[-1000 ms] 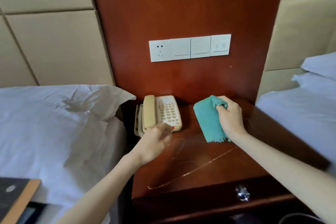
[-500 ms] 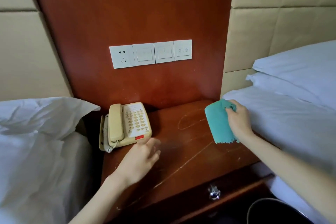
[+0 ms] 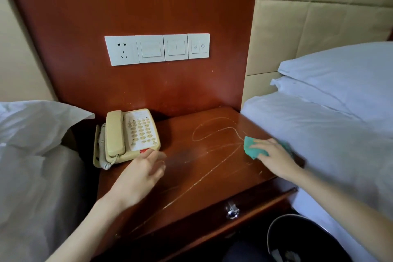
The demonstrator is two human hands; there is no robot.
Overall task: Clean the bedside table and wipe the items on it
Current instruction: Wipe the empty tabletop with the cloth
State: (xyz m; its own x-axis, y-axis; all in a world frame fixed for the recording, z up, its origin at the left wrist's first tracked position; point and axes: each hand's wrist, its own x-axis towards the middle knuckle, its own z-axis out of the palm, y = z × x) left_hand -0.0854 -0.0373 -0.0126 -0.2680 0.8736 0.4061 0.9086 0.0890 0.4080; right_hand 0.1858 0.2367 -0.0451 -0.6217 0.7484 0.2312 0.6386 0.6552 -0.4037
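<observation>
With the right hand (image 3: pixel 274 156) pressed flat on the green cloth (image 3: pixel 252 149) at the desk's (image 3: pixel 212 176) right edge, it's set to wipe the streaked top. Left hand (image 3: pixel 142 173) empty, fingers loosely curled, touching the beige telephone's (image 3: pixel 129 134) front corner at back left, probably to steady or shift it.

Soft, even indoor light, moderately dim, warm cast. Source not visible. Glossy reddish-brown wooden bedside table top (image 3: pixel 204 168) shows pale sheen, streaks catching light at centre. Dark shadow beside cream corded telephone (image 3: pixel 129 136), deeper under drawer at 6 o'clock. Right hand (image 3: pixel 274 155) and teal cloth (image 3: pixel 252 149) motion-blurred. Wide-angle bending toward edges, strongest at 9 and 3 o'clock.
</observation>
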